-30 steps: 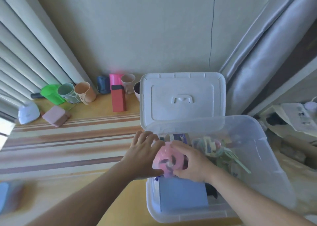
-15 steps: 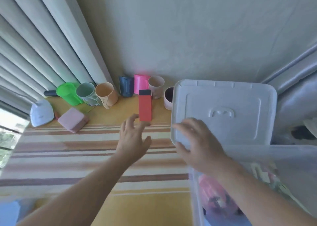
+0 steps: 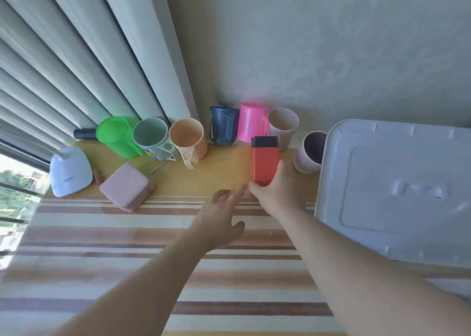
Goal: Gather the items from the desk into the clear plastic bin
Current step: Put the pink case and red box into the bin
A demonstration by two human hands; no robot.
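A red box with a dark cap (image 3: 263, 161) stands near the back of the desk. My right hand (image 3: 279, 191) wraps around its lower end, thumb on the left side and fingers on the right. My left hand (image 3: 220, 217) hovers open just left of it, fingers spread, holding nothing. The bin's white lid (image 3: 397, 190) leans at the right; only a sliver of the clear plastic bin (image 3: 451, 287) shows below it. Along the wall stand several cups: green (image 3: 116, 137), grey-green (image 3: 151, 138), peach (image 3: 188, 139), dark blue (image 3: 223, 125), pink (image 3: 252, 125), beige (image 3: 283, 124) and mauve (image 3: 311, 152).
A pink square case (image 3: 126, 186) and a white rounded device (image 3: 68, 171) lie at the left of the desk near the window. A striped cloth (image 3: 102, 246) covers the front of the desk. Curtain folds (image 3: 76, 55) hang at the back left.
Both hands left the bin, where they had set a pink round item, and reached forward over the desk. My right hand has closed around the red box. The view swung left, off the bin.
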